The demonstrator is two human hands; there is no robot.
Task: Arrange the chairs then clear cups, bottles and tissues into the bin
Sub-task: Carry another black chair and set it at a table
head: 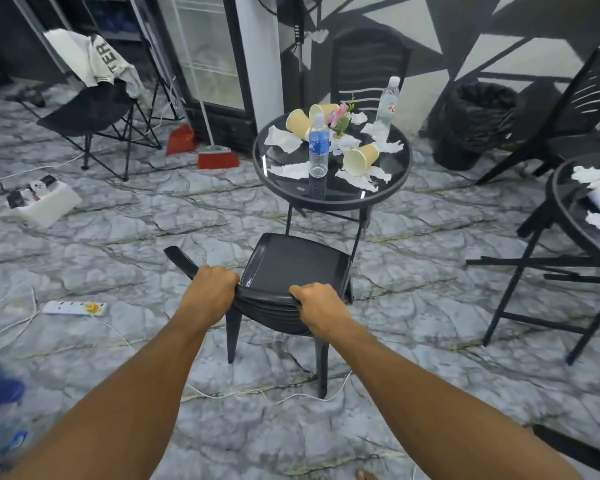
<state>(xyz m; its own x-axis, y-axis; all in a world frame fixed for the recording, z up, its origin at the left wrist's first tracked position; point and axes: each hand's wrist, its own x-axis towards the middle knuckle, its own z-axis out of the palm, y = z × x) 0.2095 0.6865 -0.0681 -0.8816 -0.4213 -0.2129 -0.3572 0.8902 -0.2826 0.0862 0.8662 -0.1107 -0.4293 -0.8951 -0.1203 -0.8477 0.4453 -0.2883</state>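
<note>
The left hand [210, 284] and right hand [317, 306] are gripping the black chair's backrest [267, 301], while cups, bottles and tissues are still littering the tabletop [388, 188].

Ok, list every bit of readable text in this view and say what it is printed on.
"TER": large dark letters on the white garment draped over the folding chair; the rest is hidden by folds.
Blue-labelled bottle: white lettering, too blurred to read.
Clear bottle: small label mark, too small to read.
Nothing else is legible.
</note>
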